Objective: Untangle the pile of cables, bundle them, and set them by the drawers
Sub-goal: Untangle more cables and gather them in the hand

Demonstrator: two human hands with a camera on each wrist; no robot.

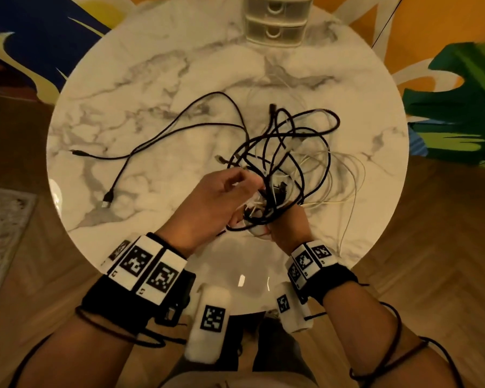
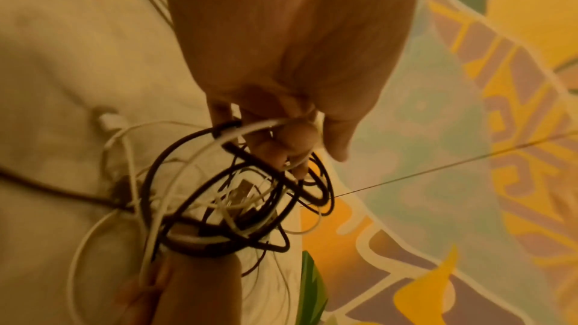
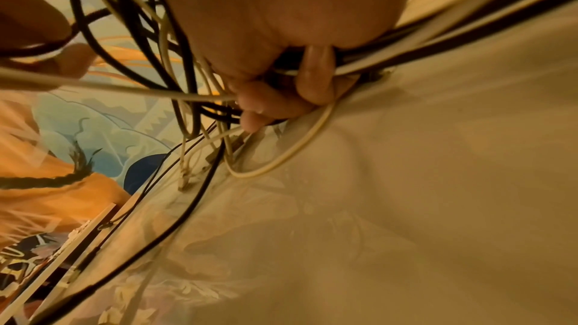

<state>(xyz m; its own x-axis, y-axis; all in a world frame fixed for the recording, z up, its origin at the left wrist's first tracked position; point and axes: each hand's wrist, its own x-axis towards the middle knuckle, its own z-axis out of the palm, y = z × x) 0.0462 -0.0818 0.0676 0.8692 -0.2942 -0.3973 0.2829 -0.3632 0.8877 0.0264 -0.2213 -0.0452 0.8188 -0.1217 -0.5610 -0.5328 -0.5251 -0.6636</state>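
Observation:
A tangle of black and white cables (image 1: 289,161) is lifted above the round marble table (image 1: 157,79). My right hand (image 1: 286,225) grips the tangle's lower end in a fist; its fingers (image 3: 309,78) curl round several strands. My left hand (image 1: 221,191) pinches a white cable (image 2: 250,130) at the tangle's near side, its fingers (image 2: 294,142) curled in the loops. One black cable (image 1: 151,138) trails left across the table, its USB plug (image 1: 107,198) lying flat. White loops (image 1: 345,175) hang to the right. The small plastic drawers (image 1: 277,21) stand at the table's far edge.
Around the table lie a wooden floor (image 1: 431,247) and a bright patterned rug (image 1: 459,88). A thin dark cord (image 1: 387,23) runs past the drawers at the upper right. Bare marble shows between the tangle and the drawers.

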